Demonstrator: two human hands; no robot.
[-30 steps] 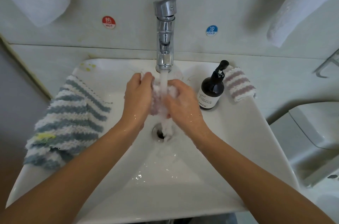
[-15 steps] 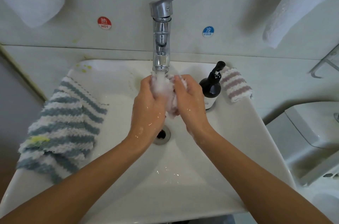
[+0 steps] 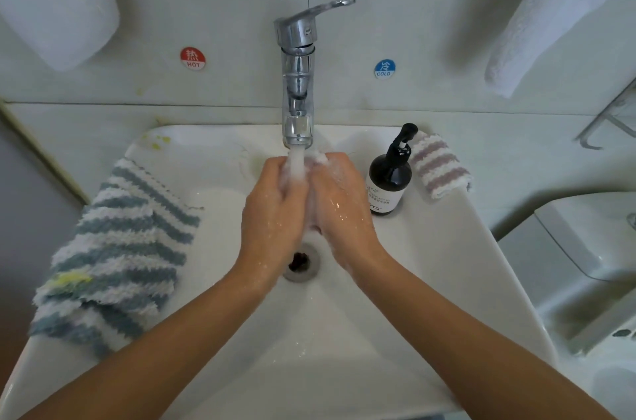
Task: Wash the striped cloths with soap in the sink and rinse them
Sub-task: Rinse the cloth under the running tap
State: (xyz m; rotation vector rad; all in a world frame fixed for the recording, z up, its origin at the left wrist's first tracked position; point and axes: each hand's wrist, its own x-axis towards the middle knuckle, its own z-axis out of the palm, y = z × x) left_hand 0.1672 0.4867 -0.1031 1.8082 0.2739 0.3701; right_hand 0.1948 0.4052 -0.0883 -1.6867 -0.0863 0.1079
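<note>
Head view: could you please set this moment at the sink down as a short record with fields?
tap: chrome faucet running, stream falling between the hands
left hand: grips the soapy cloth
right hand: grips the same cloth
sink: white, drain open
left rim: blue striped cloth draped over the edge
right rim: dark soap bottle, pink striped cloth beside it

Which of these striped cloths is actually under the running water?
The small cloth bunched between both hands, under the faucet. The blue-striped cloth and pink-striped cloth lie on the sink rim.
</note>
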